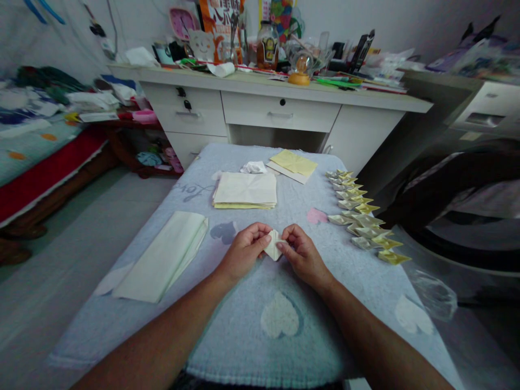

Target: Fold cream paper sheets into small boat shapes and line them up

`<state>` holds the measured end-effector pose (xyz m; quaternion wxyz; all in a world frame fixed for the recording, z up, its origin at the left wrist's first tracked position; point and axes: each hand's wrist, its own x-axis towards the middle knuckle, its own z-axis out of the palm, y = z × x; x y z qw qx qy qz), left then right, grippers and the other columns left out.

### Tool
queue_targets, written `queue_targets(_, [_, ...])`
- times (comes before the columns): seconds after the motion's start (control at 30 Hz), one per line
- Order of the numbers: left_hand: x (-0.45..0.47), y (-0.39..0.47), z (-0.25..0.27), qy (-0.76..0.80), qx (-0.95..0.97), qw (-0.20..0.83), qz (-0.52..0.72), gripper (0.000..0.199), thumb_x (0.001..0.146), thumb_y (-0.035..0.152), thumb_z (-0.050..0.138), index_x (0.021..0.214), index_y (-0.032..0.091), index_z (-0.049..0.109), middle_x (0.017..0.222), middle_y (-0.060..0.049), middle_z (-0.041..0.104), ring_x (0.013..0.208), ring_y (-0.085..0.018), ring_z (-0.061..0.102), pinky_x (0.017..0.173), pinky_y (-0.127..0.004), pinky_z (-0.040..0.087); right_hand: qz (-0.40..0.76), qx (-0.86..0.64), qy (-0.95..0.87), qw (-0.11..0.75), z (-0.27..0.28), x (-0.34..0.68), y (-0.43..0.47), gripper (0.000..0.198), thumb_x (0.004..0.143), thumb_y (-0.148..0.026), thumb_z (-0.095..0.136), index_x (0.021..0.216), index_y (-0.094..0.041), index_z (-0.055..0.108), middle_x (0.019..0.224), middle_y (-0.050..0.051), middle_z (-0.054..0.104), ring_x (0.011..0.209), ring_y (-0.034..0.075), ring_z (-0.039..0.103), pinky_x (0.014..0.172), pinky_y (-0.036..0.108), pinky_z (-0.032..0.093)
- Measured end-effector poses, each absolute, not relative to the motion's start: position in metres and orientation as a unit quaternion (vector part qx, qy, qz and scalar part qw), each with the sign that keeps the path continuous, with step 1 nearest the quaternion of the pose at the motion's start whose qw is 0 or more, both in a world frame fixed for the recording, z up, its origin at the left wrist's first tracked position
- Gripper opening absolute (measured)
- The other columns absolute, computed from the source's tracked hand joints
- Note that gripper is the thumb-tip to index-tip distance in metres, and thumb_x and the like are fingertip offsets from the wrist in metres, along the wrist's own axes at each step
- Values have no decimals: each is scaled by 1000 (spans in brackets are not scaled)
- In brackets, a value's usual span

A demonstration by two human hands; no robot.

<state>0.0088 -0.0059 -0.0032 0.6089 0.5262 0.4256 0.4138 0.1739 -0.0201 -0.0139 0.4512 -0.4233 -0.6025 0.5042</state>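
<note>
A small piece of folded cream paper [273, 246] is held up between both hands over the middle of the cloth-covered table. My left hand [248, 242] pinches its left side with thumb and fingers. On its right side, my right hand [299, 252] grips the edge, thumb in front. Beyond the hands lies a stack of cream and yellow paper sheets [246, 189]. Off to the right, folded paper boats [361, 219] in yellow and white stand in a row. A larger folded pale paper [164, 257] rests to the left of my left hand.
Yellow and white sheets [294, 164] and a crumpled white tissue [254, 167] lie at the table's far end. Behind stands a white desk [280, 114] crowded with jars and small items. A clear plastic bag [434, 295] hangs by the right edge, near a washing machine [487, 108].
</note>
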Motion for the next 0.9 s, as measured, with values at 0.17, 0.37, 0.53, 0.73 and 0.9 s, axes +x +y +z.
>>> queue_targets(0.17, [8,-5,-4,437,531,586,428,20,77,26,63,91,18,52,71,4,60,57,-9,56,53,-19,40,464,-421,-654,424,-7,177,-21,4,83,-23,50,86,-21,48,75,-2,53,68,13,51,65,25,43])
queue_targets(0.37, [5,-4,-11,480,593,506,403,9,78,26,62,82,18,59,65,3,59,58,-10,55,56,-20,40,356,-439,-740,365,-3,183,-22,35,66,-10,49,99,-21,51,92,2,57,88,19,51,81,32,42])
queue_targets(0.53, [3,-5,-11,508,653,425,369,4,79,22,60,79,19,61,64,3,61,59,-13,57,57,-22,39,274,-448,-788,321,-4,188,-20,34,68,-9,53,100,-21,55,95,4,60,94,21,49,87,36,36])
queue_targets(0.73, [3,-6,-8,504,746,299,316,8,78,13,57,74,19,61,74,0,62,73,-15,58,69,-26,42,214,-459,-819,269,-6,187,-18,34,67,-7,56,98,-20,60,101,6,58,99,24,46,89,39,33])
queue_targets(0.9, [2,-4,-12,490,790,221,295,8,79,13,58,74,19,62,84,-3,58,87,-18,56,81,-30,42,188,-459,-830,254,-10,189,-18,33,70,-7,60,100,-20,63,104,7,57,99,23,44,87,37,34])
